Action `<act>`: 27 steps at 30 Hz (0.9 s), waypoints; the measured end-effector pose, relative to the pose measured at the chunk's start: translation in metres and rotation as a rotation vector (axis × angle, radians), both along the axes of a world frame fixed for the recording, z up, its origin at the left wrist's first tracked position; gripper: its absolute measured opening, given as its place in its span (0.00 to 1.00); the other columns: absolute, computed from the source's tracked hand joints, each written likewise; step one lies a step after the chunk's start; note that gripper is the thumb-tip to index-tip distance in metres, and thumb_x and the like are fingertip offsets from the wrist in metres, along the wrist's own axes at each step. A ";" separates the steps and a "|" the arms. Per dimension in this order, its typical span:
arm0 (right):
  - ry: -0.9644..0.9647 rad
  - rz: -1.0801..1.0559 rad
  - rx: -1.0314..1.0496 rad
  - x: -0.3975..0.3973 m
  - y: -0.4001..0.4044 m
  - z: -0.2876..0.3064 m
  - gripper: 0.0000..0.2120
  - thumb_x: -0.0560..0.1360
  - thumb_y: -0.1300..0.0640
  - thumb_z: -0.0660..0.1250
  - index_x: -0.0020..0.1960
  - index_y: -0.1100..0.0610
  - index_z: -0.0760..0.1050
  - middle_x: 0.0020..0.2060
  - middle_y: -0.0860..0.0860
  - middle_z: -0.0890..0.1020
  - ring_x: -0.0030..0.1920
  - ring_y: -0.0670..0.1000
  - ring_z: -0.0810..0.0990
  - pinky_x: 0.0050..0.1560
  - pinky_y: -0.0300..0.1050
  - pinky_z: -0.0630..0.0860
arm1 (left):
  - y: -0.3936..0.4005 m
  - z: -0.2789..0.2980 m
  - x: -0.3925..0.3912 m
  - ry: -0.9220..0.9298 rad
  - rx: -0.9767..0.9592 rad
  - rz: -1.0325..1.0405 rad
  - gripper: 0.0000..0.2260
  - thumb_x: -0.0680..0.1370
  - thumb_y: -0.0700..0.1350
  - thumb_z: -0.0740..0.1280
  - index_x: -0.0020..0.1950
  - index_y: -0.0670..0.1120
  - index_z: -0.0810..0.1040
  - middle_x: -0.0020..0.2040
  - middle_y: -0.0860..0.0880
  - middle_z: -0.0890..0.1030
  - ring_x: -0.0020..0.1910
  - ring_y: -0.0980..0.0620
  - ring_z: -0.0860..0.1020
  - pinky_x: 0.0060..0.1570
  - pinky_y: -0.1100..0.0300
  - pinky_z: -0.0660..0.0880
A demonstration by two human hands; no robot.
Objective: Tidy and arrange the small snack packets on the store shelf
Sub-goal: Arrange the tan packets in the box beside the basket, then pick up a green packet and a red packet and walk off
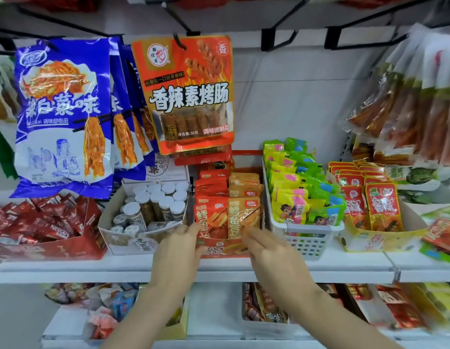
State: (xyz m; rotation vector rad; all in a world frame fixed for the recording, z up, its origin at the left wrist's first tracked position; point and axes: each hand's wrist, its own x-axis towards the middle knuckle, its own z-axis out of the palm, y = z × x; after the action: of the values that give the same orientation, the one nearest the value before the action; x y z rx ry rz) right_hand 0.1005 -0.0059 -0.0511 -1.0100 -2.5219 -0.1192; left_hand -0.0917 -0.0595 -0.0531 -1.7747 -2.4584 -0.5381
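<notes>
A red display box (222, 250) stands at the middle of the white shelf (93, 269). It holds one row of small red packets (211, 215) and, to their right, one row of orange packets (245, 209), all upright. My left hand (177, 253) reaches to the box's front left corner, with straight fingers touching the front red packet. My right hand (268, 250) lies at the front right, fingertips against the lower edge of the front orange packet. Neither hand grips anything.
A white basket (308, 244) of yellow-green packets (289, 206) is right of the box, then a yellow box (385, 239) of red packets. To the left are a box of white-capped jars (156, 205) and red Nescafe sachets (42, 227). Blue bags (63, 109) and an orange bag (186, 96) hang above.
</notes>
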 end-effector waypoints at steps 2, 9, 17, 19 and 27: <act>0.284 -0.046 -0.056 0.038 -0.006 -0.006 0.09 0.69 0.54 0.78 0.48 0.51 0.84 0.48 0.45 0.85 0.47 0.47 0.84 0.43 0.39 0.81 | -0.010 0.003 0.013 -0.045 0.155 -0.112 0.20 0.75 0.50 0.74 0.65 0.49 0.77 0.57 0.50 0.78 0.55 0.48 0.77 0.49 0.53 0.78; 0.653 -0.453 -0.504 0.116 0.031 0.003 0.34 0.63 0.40 0.77 0.64 0.53 0.73 0.42 0.42 0.82 0.44 0.41 0.80 0.40 0.27 0.69 | 0.029 0.009 0.089 -0.498 0.203 -0.315 0.32 0.74 0.55 0.73 0.75 0.50 0.67 0.71 0.53 0.72 0.70 0.53 0.71 0.69 0.58 0.67; 0.653 -0.320 -0.412 0.109 0.052 0.003 0.31 0.64 0.35 0.69 0.61 0.51 0.79 0.46 0.50 0.85 0.42 0.47 0.81 0.40 0.33 0.77 | 0.066 -0.002 0.117 -0.751 0.172 -0.229 0.23 0.75 0.54 0.72 0.67 0.47 0.75 0.59 0.50 0.82 0.58 0.49 0.81 0.58 0.46 0.77; 0.648 -0.331 -0.448 0.106 0.055 0.003 0.32 0.64 0.33 0.68 0.60 0.52 0.80 0.40 0.56 0.85 0.41 0.55 0.83 0.41 0.51 0.79 | 0.066 -0.006 0.117 -0.743 0.230 -0.198 0.20 0.75 0.51 0.74 0.64 0.47 0.77 0.53 0.52 0.84 0.51 0.50 0.83 0.52 0.46 0.80; 0.793 -0.265 -0.606 0.107 0.048 -0.006 0.29 0.71 0.51 0.75 0.70 0.54 0.72 0.57 0.42 0.80 0.59 0.50 0.80 0.56 0.40 0.77 | 0.057 -0.003 0.108 -0.746 0.161 -0.205 0.33 0.74 0.44 0.76 0.76 0.49 0.65 0.63 0.53 0.79 0.61 0.54 0.78 0.64 0.54 0.74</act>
State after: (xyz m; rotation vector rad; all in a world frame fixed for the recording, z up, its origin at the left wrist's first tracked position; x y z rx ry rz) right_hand 0.2078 0.0423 -0.0567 -1.2754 -1.6965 0.8454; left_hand 0.0160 -0.0022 -0.0560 -2.0269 -2.5131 -1.6209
